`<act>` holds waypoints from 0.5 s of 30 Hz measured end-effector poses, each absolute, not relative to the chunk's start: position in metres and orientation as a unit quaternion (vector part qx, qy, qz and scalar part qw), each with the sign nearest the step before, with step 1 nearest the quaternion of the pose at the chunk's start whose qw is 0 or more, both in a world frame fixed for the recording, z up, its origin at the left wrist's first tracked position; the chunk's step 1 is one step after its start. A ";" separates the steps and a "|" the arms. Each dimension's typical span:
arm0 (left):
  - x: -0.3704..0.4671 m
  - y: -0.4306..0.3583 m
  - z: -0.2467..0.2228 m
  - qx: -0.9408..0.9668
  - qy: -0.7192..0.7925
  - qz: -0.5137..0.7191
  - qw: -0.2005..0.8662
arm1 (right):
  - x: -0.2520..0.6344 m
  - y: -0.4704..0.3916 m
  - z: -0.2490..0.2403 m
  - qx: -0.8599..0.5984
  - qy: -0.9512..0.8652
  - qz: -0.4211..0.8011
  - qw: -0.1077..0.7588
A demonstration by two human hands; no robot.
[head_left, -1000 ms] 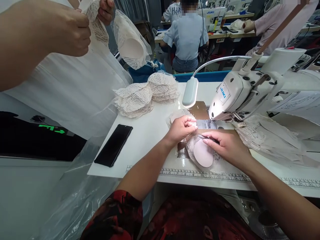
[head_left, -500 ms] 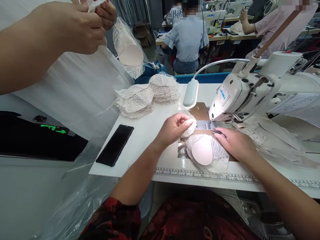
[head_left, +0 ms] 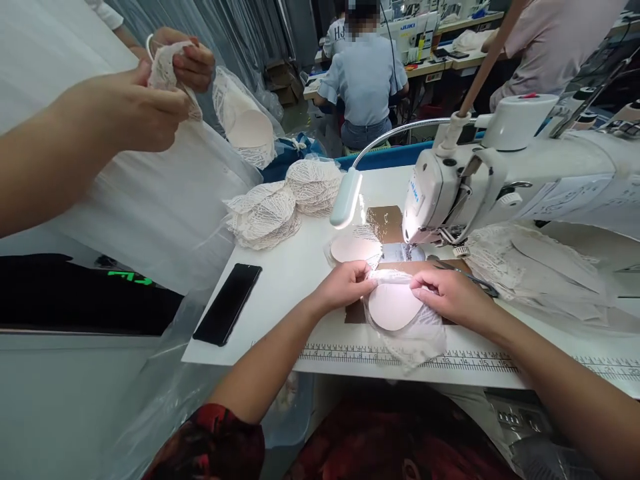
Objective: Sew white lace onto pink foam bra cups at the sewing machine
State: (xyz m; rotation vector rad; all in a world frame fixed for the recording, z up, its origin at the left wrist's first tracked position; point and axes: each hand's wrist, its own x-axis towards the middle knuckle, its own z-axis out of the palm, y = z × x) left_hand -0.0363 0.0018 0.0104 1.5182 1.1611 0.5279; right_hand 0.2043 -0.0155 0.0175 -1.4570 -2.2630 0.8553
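My left hand (head_left: 345, 287) pinches the upper left edge of a pale lace bra cup (head_left: 395, 308) lying at the table's front. The fingers of my right hand (head_left: 447, 290) are closed on the same cup's upper right edge. A smooth, round pad shows in the middle of the lace. Just beyond my left hand sits another lace cup (head_left: 356, 247), beside the needle area of the white sewing machine (head_left: 425, 193). Dark scissors (head_left: 487, 288) lie on the table by my right hand, partly covered by it.
Lace cups are stacked in two piles (head_left: 263, 217) at the back left, near a black phone (head_left: 227, 303). More lace pieces (head_left: 540, 267) lie right of the machine. A lamp (head_left: 347, 199) hangs over the table. At upper left, another person's hands (head_left: 165, 100) hold white lace.
My right hand has let go of the scissors and taken the near cup's edge. My left hand has come down to that cup too. The view has shifted slightly.
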 end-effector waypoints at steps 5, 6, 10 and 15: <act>-0.018 0.039 0.003 0.663 0.467 0.257 0.526 | 0.216 -0.031 0.016 -0.524 -0.750 0.383 0.125; -0.013 0.045 0.001 0.668 0.460 0.253 0.527 | 0.217 -0.033 0.017 -0.516 -0.753 0.391 0.117; 0.000 0.061 -0.001 0.693 0.435 0.226 0.528 | 0.228 -0.031 0.024 -0.463 -0.799 0.377 0.069; 0.007 0.073 0.006 0.736 0.402 0.188 0.512 | 0.236 -0.007 0.028 -0.495 -0.824 0.243 0.132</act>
